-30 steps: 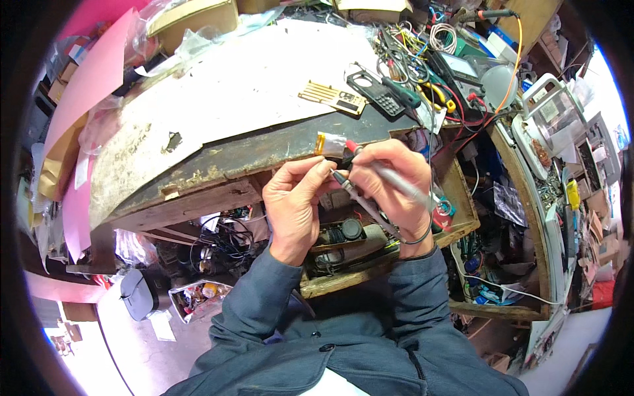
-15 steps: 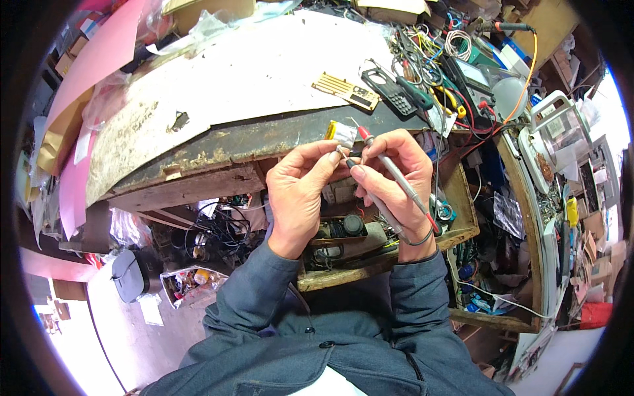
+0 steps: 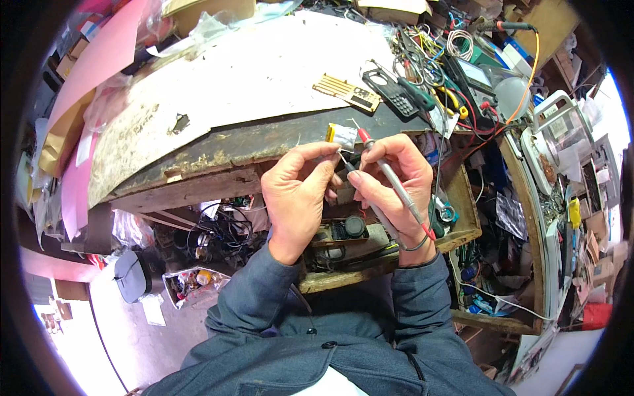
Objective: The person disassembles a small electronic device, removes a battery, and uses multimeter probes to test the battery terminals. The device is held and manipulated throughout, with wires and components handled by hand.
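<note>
My left hand (image 3: 294, 201) pinches near the lower edge of a small silver battery pack with yellow tape (image 3: 344, 136); whether it grips the body or its leads is too small to tell. My right hand (image 3: 415, 181) holds two test probes. The red-tipped probe (image 3: 366, 138) points up beside the battery, its metal tip apart from it. The black probe (image 3: 350, 166) slants toward my left fingertips, its metal tip at the pinched spot. Cables trail from the probes by my right wrist.
The worn bench edge (image 3: 231, 153) lies behind my hands, with a yellow card (image 3: 345, 92), black handheld housing (image 3: 389, 92) and tangled wires (image 3: 422, 56) beyond. An open wooden drawer (image 3: 462, 241) sits below. A kettle-like appliance (image 3: 555, 145) and clutter (image 3: 594, 251) line the right.
The view has shifted slightly. My right hand has turned, bringing the red probe upright and more clearly into sight. The black probe stays at my left fingertips; my left fingers have adjusted a little.
</note>
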`<control>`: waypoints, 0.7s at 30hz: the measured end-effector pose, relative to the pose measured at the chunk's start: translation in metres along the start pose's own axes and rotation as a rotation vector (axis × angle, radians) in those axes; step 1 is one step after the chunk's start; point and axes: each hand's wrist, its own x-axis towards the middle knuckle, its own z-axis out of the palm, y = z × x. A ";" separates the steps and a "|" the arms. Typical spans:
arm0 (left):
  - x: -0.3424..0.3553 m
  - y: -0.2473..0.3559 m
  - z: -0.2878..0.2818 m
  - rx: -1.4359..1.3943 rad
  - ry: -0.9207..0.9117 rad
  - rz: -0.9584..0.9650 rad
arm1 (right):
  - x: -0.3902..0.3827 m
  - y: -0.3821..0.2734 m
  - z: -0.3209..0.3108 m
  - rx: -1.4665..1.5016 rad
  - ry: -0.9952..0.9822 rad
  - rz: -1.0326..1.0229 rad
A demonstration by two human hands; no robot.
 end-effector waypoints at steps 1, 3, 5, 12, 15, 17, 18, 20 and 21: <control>0.001 -0.002 0.000 0.013 0.006 0.056 | 0.000 0.000 0.002 0.000 0.009 -0.002; 0.002 -0.002 0.004 0.013 0.018 0.124 | 0.000 0.002 0.003 -0.009 0.019 -0.021; 0.006 -0.011 0.002 0.094 0.006 0.253 | -0.001 0.003 0.003 -0.059 0.027 -0.047; 0.003 -0.002 0.004 0.165 0.000 0.158 | -0.001 0.006 0.003 -0.099 0.022 -0.100; 0.004 -0.001 0.006 0.081 0.004 0.100 | -0.001 0.009 0.000 -0.121 0.009 -0.119; 0.004 0.000 0.005 0.071 0.001 0.109 | -0.001 0.007 0.001 -0.110 0.005 -0.100; 0.004 0.000 0.003 0.070 0.001 0.115 | 0.000 0.007 0.002 -0.100 0.002 -0.092; 0.004 -0.002 0.001 0.047 -0.015 0.127 | 0.000 0.006 0.003 -0.114 0.008 -0.107; 0.004 -0.004 0.001 0.047 -0.027 0.144 | -0.001 0.005 0.003 -0.124 0.011 -0.114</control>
